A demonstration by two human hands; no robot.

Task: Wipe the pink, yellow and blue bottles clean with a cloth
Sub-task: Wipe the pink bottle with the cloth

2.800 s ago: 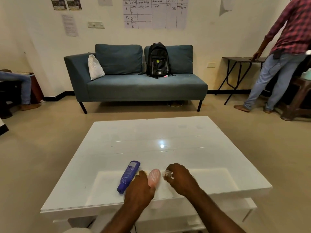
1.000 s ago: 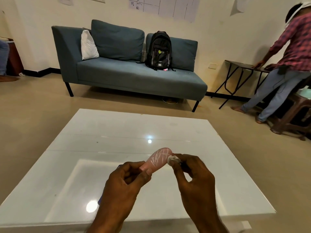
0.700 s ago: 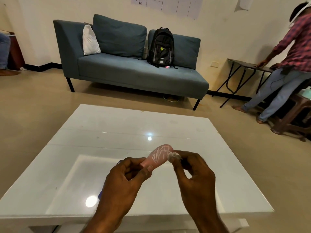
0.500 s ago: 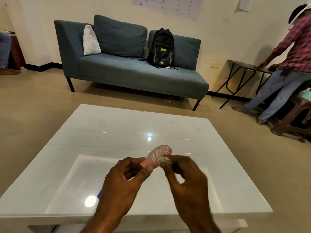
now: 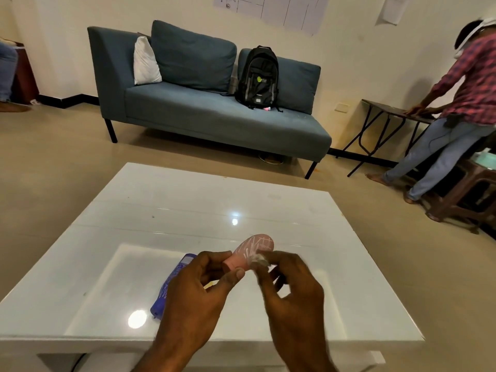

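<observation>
My left hand holds the pink bottle by its lower end, tilted up and to the right above the white table. White line markings cover the bottle's upper part. My right hand pinches a small white cloth against the bottle's right side. The blue bottle lies on the table just left of my left hand, partly hidden by it. A sliver of yellow shows between my hands; I cannot tell what it is.
A blue sofa with a black backpack and a white pillow stands beyond the table. At the right a person in a plaid shirt leans on a folding table, next to a wooden stool.
My right hand has slid the cloth down the pink bottle from its top end toward its middle. Before that, the bottle was lifted off the table.
</observation>
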